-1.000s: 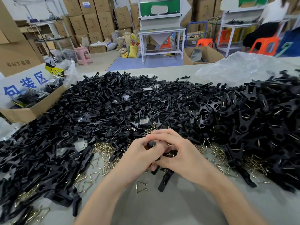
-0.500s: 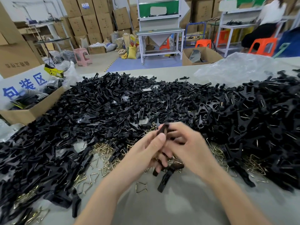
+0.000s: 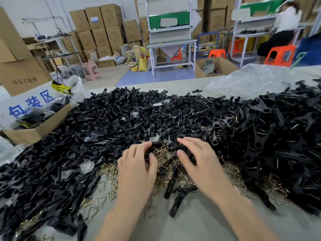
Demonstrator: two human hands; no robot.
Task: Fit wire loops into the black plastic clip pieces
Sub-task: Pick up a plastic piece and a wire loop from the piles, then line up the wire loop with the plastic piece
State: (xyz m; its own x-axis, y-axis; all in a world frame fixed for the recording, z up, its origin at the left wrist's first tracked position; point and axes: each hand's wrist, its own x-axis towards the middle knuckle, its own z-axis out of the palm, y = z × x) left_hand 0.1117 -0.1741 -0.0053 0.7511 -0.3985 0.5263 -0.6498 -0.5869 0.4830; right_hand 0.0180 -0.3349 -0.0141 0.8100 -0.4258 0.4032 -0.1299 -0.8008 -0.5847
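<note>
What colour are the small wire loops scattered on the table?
Shiny brass-gold; the bent metal wire loops show best in the head view.

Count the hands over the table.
2. The left hand is just left of the wire loops at centre, the right hand just right of them. None seem hidden.

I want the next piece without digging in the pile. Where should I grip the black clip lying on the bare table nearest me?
Probably pinch the clip across its narrow width near its lower end, coming from above with the right hand. It lies flat and slanted on the table, long and thin, with bare table along both sides there.
</note>
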